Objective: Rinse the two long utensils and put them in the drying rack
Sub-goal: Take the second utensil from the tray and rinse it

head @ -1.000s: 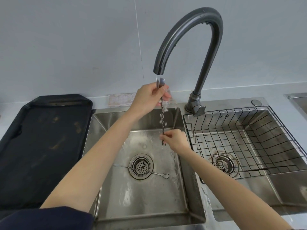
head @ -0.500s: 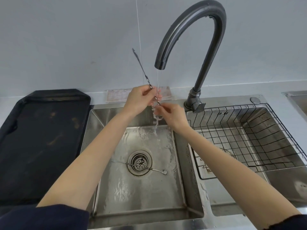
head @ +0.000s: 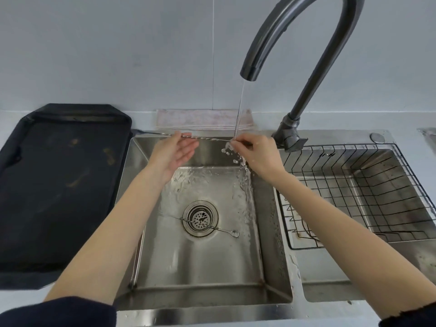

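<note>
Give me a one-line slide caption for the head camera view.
Both hands, left hand and right hand, hold a twisted bar spoon level under the faucet stream.

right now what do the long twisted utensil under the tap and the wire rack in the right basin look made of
Long twisted utensil: seemingly polished steel, silvery with bright glints along its spiral shaft. Wire rack: thin metal wire, dark, probably coated; the matte black grid shows no shine.

My single head-worn camera looks forward and down, close over the double stainless-steel sink (head: 271, 274) against the grey wall (head: 106, 55).
</note>
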